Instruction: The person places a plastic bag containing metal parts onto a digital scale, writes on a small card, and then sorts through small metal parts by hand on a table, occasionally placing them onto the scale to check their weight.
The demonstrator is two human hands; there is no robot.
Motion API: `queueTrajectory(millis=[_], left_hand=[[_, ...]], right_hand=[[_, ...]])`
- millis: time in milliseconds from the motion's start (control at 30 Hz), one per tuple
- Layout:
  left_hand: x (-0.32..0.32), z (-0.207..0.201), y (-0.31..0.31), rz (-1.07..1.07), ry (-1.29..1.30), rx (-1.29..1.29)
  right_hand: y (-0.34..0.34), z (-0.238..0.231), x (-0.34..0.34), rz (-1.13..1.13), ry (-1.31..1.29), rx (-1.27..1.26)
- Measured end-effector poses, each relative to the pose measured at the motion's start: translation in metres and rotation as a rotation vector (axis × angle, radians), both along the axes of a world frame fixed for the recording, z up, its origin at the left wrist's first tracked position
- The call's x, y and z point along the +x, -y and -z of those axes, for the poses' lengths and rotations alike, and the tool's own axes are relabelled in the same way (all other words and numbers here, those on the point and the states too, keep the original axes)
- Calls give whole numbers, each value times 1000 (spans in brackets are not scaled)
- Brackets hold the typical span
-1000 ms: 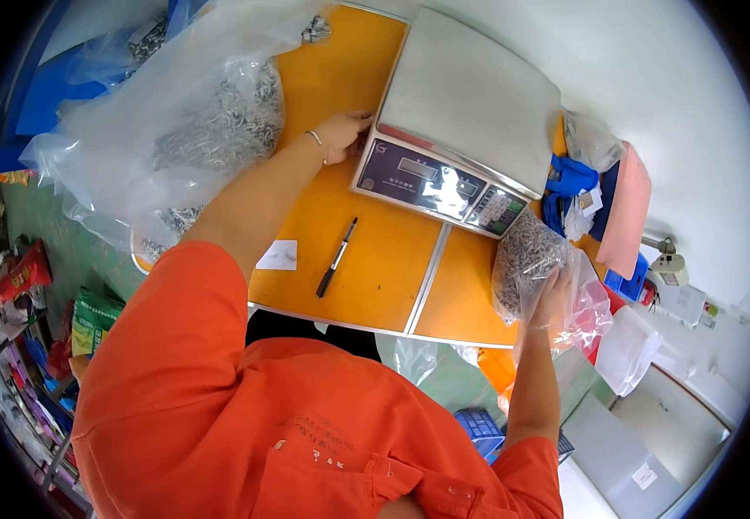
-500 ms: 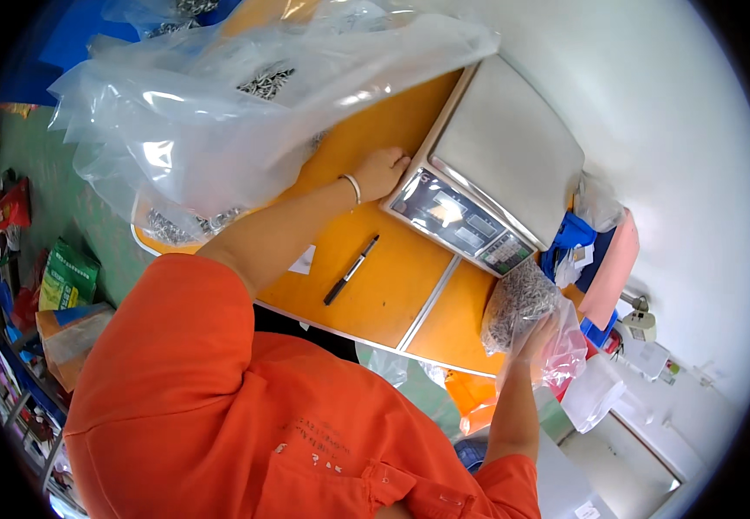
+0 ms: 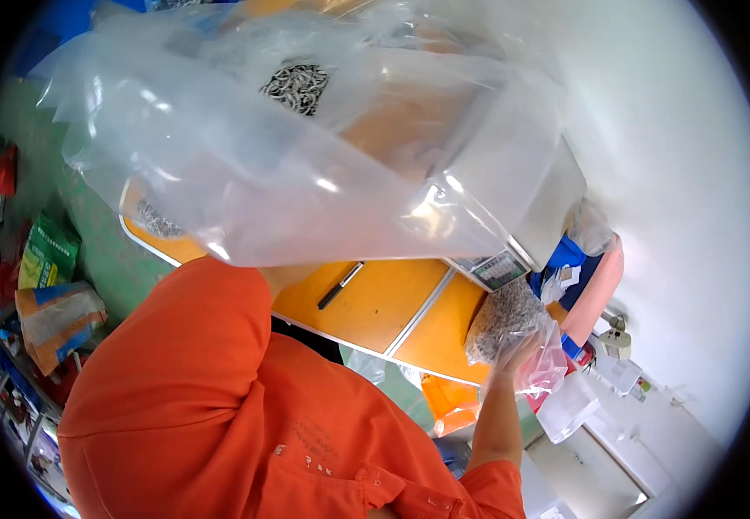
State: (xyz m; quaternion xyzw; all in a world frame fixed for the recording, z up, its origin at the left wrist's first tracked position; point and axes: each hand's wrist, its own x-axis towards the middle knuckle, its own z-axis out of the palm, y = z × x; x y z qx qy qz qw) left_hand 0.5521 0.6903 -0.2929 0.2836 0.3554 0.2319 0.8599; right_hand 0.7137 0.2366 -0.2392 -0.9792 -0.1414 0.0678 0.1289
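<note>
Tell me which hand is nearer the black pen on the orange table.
Left, as far as shows. The left hand is hidden behind the large clear bag just above the black pen; the right hand holds the small bag at the table's edge.

Landmark: table (image 3: 375, 303). Pen (image 3: 341, 285) lies on it near the front edge. Scale (image 3: 522, 208) sits on its right part, behind the pen. Big plastic bag (image 3: 288, 164) hangs above it, covering its left and rear. Small filled bag (image 3: 505, 324) at its right front edge.

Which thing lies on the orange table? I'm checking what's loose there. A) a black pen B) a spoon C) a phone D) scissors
A: a black pen lies on the orange table, just below the raised clear bag.
</note>
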Motion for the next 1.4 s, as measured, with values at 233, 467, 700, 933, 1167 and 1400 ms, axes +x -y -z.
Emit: queueTrajectory(millis=[233,467,700,933,1167,1400], left_hand=[[-9,3,-10,14,26,-92],[-3,7,-11,160,96,-219],[-15,24,-34,119,5,-207],[-60,-40,-22,-81,-281,192],[-122,-79,20,42,-350,516],[-144,-101,69,236,-387,567]], right_hand=[[14,9,7,39,-98,155],[-8,0,-9,-150,247,-547],[-81,-45,-32,71,186,-35],[-67,-39,-31,-45,318,107],[-75,-45,-51,-192,572,124],[-56,-42,-40,-105,391,61]])
